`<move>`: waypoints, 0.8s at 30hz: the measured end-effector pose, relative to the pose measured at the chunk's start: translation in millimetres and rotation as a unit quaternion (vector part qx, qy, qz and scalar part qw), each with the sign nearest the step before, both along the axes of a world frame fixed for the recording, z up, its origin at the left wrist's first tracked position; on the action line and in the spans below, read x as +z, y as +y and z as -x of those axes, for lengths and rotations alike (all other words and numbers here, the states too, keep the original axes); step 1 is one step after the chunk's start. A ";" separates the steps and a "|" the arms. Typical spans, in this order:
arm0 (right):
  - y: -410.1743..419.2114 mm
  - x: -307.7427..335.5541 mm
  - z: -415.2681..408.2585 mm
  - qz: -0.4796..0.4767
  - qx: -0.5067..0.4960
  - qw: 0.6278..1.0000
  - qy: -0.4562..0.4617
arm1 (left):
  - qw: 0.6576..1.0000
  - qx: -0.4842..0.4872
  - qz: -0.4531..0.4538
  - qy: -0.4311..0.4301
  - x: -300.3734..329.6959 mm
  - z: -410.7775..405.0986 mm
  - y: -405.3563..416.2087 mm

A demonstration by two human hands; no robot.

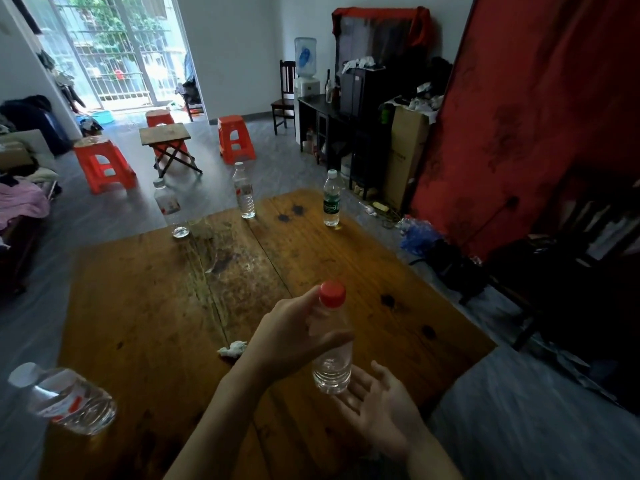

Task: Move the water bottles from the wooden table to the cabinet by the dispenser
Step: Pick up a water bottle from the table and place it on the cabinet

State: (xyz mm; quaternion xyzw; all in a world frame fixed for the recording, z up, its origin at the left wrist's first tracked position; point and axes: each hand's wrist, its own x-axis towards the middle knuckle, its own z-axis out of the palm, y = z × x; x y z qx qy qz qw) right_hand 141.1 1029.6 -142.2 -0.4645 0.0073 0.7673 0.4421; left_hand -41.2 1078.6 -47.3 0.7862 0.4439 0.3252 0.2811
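My left hand (291,336) grips a clear water bottle with a red cap (331,344) around its upper body, held upright above the wooden table (145,323). My right hand (377,407) lies open, palm up, just under the bottle's base. Three more bottles stand along the table's far edge: one at the left (169,211), one in the middle (244,192), one with a green label (331,199). Another bottle (65,398) stands at the near left corner. The dark cabinet (325,112) with the water dispenser (305,69) is across the room.
A crumpled tissue (232,348) lies on the table by my left wrist. Red plastic stools (104,166) and a small folding table (166,138) stand on the floor beyond. Bags and clutter (420,237) lie on the floor to the right, by a red panel (526,116).
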 end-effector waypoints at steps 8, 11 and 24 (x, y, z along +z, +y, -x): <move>4.7 31.4 -10.5 -0.068 0.002 0.996 0.055 | 0.997 -0.004 -0.079 0.004 44.1 -11.2 11.8; 7.6 44.2 -7.8 -0.087 -0.007 0.995 0.049 | 0.996 -0.010 -0.092 -0.009 54.4 -11.1 18.4; -9.1 63.9 -25.3 -0.121 -0.080 0.989 0.033 | 0.990 -0.074 -0.102 -0.061 72.2 -46.6 39.3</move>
